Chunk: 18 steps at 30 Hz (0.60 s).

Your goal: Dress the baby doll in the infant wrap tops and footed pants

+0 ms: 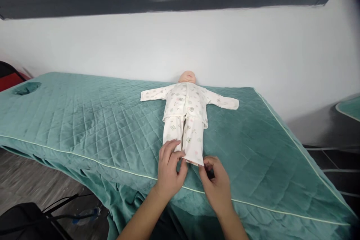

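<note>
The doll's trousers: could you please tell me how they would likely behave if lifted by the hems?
The trousers look thin and lie flat and creased, so they would probably droop floppily. They seem light, and likely need only a gentle grip from the left hand and right hand at the hems.

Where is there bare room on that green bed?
Widest bare patch of the green cover: between the doll and the round hole. A narrower one lies right of the doll. Crowded at the trouser cuffs, held by the left hand and right hand.
</note>
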Available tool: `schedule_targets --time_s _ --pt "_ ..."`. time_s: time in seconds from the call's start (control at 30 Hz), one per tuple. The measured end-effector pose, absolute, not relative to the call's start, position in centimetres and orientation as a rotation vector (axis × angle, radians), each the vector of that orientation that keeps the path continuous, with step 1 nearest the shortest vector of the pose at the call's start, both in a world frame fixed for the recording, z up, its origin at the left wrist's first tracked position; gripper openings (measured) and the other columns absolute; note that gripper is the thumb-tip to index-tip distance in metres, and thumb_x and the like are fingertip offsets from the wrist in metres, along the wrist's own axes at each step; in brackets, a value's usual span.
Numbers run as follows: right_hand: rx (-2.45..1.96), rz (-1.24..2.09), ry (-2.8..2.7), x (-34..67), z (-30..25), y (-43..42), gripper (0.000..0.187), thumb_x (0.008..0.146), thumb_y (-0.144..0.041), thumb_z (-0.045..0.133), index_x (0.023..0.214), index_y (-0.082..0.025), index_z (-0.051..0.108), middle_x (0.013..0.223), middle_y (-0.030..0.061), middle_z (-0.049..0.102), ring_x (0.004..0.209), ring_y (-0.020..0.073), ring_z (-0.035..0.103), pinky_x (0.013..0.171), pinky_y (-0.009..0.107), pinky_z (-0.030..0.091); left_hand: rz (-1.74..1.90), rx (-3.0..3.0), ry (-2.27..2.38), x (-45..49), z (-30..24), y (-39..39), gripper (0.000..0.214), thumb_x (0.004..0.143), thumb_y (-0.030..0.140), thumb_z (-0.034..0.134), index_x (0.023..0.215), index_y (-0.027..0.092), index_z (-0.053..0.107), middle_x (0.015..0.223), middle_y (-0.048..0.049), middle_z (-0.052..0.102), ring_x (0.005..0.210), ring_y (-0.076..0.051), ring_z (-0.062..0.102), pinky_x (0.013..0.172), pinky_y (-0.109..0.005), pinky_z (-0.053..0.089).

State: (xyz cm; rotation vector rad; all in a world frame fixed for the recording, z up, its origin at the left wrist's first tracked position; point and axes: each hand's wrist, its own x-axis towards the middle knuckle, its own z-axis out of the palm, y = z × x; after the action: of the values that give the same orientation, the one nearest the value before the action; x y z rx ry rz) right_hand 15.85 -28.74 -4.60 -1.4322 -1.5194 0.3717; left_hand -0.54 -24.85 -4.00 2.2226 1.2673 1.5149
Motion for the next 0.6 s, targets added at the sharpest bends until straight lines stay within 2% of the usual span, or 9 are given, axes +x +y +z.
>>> schedule_targets --time_s 0.27,0.6 --pt "-1.498 0.259 -1.542 15.72 -5.35 -29.07 0.004 0.096 -0.021 0.057 0.099 -0.021 0.059 0.093 0.0014 0.058 0.082 0.0145 0.055 0.072 0.027 0.047 1.469 2.298 1.298 -0.48 -4.53 -24.93 0.03 0.088 0.007 0.056 0.116 0.02 0.056 0.137 -0.0136 0.055 0.133 -0.026 0.05 0.113 -0.052 0.045" --pt "-1.513 0.221 -1.534 15.75 -5.37 -28.97 0.011 0.095 -0.021 0.058 0.107 -0.021 0.059 0.097 0.0027 0.059 0.082 0.0154 0.056 0.071 0.028 0.048 1.482 2.271 1.356 -0.33 -4.95 -24.68 0.018 0.089 0.008 0.057 0.102 0.021 0.057 0.132 -0.0112 0.059 0.128 -0.025 0.053 0.108 -0.048 0.048"
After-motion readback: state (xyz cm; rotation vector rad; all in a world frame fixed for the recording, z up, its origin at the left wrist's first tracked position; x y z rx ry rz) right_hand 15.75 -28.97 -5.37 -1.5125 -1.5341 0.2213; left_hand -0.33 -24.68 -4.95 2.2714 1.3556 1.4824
